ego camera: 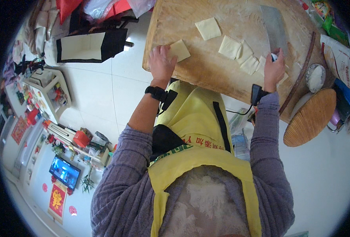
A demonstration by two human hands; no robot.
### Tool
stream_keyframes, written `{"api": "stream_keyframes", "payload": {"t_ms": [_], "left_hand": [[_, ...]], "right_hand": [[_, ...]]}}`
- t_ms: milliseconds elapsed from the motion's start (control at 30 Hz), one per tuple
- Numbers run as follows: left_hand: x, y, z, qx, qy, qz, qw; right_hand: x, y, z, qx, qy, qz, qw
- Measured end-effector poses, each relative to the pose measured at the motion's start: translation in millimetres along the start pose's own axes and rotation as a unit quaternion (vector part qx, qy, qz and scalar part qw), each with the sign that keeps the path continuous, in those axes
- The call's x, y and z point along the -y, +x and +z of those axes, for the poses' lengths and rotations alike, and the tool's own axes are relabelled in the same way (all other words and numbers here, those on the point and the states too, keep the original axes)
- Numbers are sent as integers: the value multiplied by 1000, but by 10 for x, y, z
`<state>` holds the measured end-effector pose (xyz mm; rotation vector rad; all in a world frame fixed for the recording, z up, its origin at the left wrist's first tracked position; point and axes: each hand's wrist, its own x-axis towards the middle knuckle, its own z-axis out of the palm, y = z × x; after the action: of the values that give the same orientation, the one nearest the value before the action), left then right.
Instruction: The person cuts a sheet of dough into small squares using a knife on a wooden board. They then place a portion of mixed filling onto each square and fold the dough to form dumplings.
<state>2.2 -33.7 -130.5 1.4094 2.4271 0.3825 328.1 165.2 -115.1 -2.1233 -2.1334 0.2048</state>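
My left hand (163, 63) is at the left edge of a floured wooden board (198, 68). Its thumb and fingers close over the left side of a pale square of dough sheet (180, 51), hiding that part. In my right hand (274, 69) is the handle of a cleaver, whose broad grey blade (274, 28) points away from me over the board. One dough square (208, 28) lies apart near the middle. A row of overlapping dough squares (230, 47) runs from there to my right hand, which partly covers the last ones.
A thin wooden rolling rod (299, 77) lies along the board's right side. Beyond it stand a bowl of white powder (315, 77), a ribbed round wooden lid (309, 118) and a printed white bag (342, 63). An open black box (83, 47) is left of the board.
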Motion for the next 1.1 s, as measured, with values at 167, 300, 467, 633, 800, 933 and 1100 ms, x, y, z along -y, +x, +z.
{"api": "stream_keyframes", "payload": {"t_ms": [167, 300, 467, 633, 800, 933, 1100], "left_hand": [[7, 20, -15, -7, 16, -2, 1000], [2, 4, -39, -1, -59, 37, 998], [12, -3, -90, 129, -505, -204, 829], [-69, 183, -331, 155, -644, -217, 717], [-347, 483, -576, 226, -673, -173, 683], [-509, 878, -612, 231, -702, -85, 669], [-360, 1592, -157, 177, -528, 28, 830]], "right_hand": [[-189, 154, 102, 19, -16, -9, 1000], [-212, 152, 164, 24, -8, -12, 1000], [-261, 138, 230, 29, 35, -14, 999], [-276, 155, 287, 32, 74, -14, 997], [-232, 132, 244, 22, 93, -25, 995], [-194, 115, 231, 17, 85, -15, 996], [-237, 120, 272, 27, 75, -6, 997]]}}
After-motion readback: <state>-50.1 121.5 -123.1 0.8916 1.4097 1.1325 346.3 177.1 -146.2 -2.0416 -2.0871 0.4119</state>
